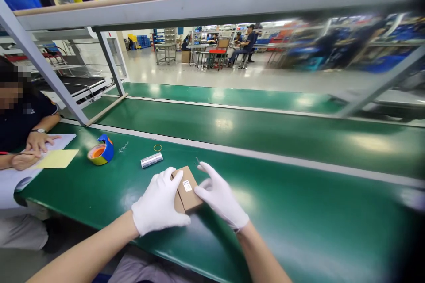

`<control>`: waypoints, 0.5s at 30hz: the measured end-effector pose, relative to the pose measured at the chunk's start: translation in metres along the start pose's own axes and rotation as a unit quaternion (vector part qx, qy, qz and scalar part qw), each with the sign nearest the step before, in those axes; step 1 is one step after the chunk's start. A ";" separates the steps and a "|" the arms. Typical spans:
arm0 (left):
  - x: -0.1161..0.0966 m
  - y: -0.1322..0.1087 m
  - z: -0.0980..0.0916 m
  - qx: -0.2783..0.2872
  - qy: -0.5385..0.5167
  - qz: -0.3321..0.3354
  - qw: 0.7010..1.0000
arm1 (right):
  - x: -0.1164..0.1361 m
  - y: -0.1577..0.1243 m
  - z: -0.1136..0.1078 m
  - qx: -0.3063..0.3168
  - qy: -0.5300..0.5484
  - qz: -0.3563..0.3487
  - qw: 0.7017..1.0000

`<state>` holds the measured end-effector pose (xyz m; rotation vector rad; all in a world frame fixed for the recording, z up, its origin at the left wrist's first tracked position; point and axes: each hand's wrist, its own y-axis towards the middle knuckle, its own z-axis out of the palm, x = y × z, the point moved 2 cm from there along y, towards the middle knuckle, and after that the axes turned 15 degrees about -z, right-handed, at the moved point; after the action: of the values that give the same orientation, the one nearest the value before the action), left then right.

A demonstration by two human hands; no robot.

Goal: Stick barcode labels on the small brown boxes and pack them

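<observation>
A small brown cardboard box (187, 190) with a white label on top lies on the green bench top (299, 221). My left hand (159, 205), in a white glove, grips the box's left side with curled fingers. From the right, my gloved right hand (219, 199) presses its fingertips against the box's edge, the index finger raised.
A small silver roll (151, 160), a rubber band (157, 147) and a tape roll in a blue dispenser (101, 152) lie just beyond the box. At the left a seated person (23, 124) writes on papers (56, 158). A conveyor belt (265, 128) runs behind, under a grey shelf frame (212, 4).
</observation>
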<state>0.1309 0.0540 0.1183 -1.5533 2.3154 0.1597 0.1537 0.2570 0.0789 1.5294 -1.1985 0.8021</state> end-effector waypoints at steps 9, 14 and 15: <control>-0.002 0.013 -0.006 0.003 0.008 -0.004 1.000 | -0.005 0.005 -0.002 -0.002 0.057 0.019 0.998; 0.069 -0.017 -0.049 0.003 -0.172 -0.080 0.982 | -0.027 0.008 -0.025 -0.076 0.072 0.053 0.993; 0.093 -0.034 -0.063 -0.011 -0.227 -0.110 0.968 | -0.031 0.010 -0.027 -0.092 0.049 0.057 0.993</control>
<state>0.1159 -0.0589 0.1484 -1.5746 1.7848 0.4370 0.1373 0.2921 0.0617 1.2682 -1.2588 0.8082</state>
